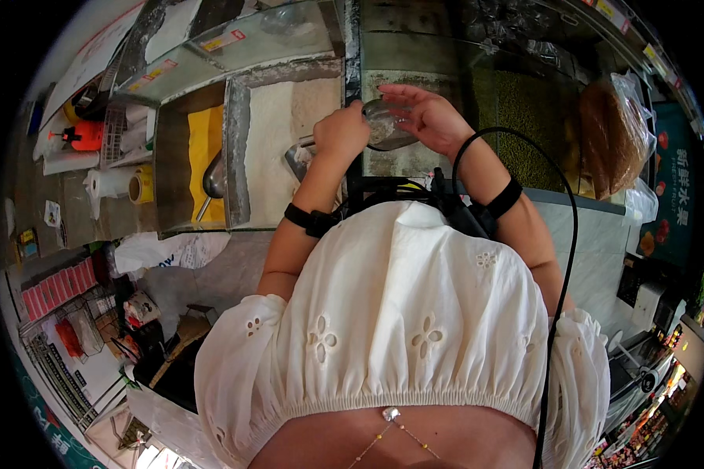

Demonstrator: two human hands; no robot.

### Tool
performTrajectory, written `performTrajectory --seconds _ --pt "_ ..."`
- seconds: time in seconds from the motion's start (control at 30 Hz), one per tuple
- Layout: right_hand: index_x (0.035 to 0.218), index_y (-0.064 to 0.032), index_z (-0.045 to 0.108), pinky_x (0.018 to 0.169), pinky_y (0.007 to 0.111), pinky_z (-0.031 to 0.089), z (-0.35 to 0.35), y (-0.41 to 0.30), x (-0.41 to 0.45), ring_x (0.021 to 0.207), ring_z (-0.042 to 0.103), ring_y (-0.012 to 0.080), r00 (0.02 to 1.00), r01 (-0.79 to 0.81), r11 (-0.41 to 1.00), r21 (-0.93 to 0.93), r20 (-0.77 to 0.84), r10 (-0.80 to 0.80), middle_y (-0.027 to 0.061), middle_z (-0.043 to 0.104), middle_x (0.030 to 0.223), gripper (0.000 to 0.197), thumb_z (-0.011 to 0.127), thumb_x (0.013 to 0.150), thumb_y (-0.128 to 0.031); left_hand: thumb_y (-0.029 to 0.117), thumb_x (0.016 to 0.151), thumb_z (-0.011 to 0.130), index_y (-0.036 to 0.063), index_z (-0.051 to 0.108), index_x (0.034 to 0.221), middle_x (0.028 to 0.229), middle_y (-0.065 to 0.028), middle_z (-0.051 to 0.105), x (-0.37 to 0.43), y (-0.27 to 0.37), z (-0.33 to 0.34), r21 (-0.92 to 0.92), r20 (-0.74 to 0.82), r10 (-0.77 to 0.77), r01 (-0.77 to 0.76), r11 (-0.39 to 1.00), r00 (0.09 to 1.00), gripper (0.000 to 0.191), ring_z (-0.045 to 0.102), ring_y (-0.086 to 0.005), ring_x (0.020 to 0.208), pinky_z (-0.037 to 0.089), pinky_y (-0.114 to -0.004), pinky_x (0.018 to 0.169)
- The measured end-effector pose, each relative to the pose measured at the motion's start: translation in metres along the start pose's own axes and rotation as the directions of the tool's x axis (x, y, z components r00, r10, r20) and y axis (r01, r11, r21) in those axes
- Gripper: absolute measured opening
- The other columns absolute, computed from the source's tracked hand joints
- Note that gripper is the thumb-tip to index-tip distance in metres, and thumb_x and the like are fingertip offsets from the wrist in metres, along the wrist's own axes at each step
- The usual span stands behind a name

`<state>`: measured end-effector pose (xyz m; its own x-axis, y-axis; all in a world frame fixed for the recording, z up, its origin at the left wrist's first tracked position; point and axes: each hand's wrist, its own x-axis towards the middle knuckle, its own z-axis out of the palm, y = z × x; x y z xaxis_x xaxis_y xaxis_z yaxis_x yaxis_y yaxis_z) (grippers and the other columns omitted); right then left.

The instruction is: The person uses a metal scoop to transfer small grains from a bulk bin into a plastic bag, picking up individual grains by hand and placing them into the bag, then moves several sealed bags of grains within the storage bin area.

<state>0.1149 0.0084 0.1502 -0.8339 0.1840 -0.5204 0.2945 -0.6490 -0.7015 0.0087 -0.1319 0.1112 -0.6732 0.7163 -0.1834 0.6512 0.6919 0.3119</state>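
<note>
My left hand [343, 133] is closed at the edge of a shiny rounded scoop [382, 128], which holds some pale grains. A short metal rod [307, 141] shows left of that fist; which scoop it belongs to is unclear. My right hand [431, 120] is on the scoop's other side, fingers extended and apart, overlapping its rim. Beneath them is a glass-sided bin of pale grain [408, 82], probably rice. Left of it, a bin of white flour-like powder [267, 158] has another metal scoop [295, 163] in it, partly hidden by my left forearm.
A bin of green beans [525, 129] lies to the right, beside a plastic-wrapped brown bag [613, 138]. On the left, a metal scoop [214, 179] rests on yellow material [204, 146]. A black cable [574, 234] loops over my right forearm. An orange spray bottle [86, 136] is farther left.
</note>
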Motion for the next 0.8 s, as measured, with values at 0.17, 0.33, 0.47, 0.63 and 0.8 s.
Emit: performTrajectory --seconds 0.17,0.33,0.47,0.63,0.8 --pt "0.123 -0.0094 0.053 0.089 0.029 0.041 0.009 -0.004 -0.003 0.112 0.047 0.0212 0.996 0.065 0.984 -0.169 -0.047 -0.074 0.0069 0.049 0.119 0.067 0.035 0.063 0.012 0.019 0.081 0.048 0.0093 0.059 0.099 0.084 -0.0149 0.066 0.000 -0.002 0.003 -0.016 -0.008 0.001 -0.002 1.000 1.000 0.024 0.063 -0.0335 0.081 0.048 -0.046 0.068" --pt "0.121 0.0011 0.050 0.088 0.031 0.045 0.002 0.002 0.006 0.106 0.050 0.0205 0.999 -0.003 0.995 0.104 -0.048 0.008 0.0126 0.050 0.114 0.053 0.034 0.072 0.013 0.019 0.081 0.047 0.0096 0.059 0.101 0.083 -0.0153 0.066 0.001 -0.003 0.003 0.000 -0.003 -0.003 0.003 1.000 1.000 0.025 0.063 -0.0333 0.080 0.048 -0.045 0.068" --pt "0.121 0.0091 0.045 0.088 0.031 0.047 -0.007 0.006 0.015 0.104 0.052 0.0215 0.977 -0.010 0.897 0.442 -0.186 0.102 0.0167 0.050 0.114 0.037 0.035 0.085 0.008 0.020 0.081 0.047 0.0097 0.059 0.101 0.083 -0.0152 0.066 0.000 -0.001 0.001 -0.006 -0.005 -0.009 0.009 1.000 1.000 0.025 0.064 -0.0329 0.080 0.048 -0.045 0.068" --pt "0.126 0.0111 0.037 0.092 0.032 0.046 -0.008 0.005 0.009 0.109 0.051 0.0263 0.972 0.098 0.803 0.588 -0.232 0.051 0.0192 0.047 0.120 0.036 0.036 0.091 0.003 0.020 0.081 0.047 0.0099 0.060 0.101 0.082 -0.0150 0.066 0.000 -0.005 0.005 -0.006 -0.009 -0.012 0.012 1.000 1.000 0.025 0.064 -0.0328 0.080 0.048 -0.045 0.068" --pt "0.132 0.0074 0.031 0.093 0.031 0.048 -0.010 0.000 0.001 0.116 0.049 0.0274 0.988 0.149 0.880 0.450 -0.102 -0.115 0.0208 0.043 0.129 0.040 0.034 0.093 0.003 0.021 0.082 0.047 0.0096 0.059 0.099 0.082 -0.0147 0.066 0.000 -0.003 0.003 -0.001 -0.010 -0.004 0.004 1.000 1.000 0.024 0.064 -0.0330 0.079 0.048 -0.045 0.068"
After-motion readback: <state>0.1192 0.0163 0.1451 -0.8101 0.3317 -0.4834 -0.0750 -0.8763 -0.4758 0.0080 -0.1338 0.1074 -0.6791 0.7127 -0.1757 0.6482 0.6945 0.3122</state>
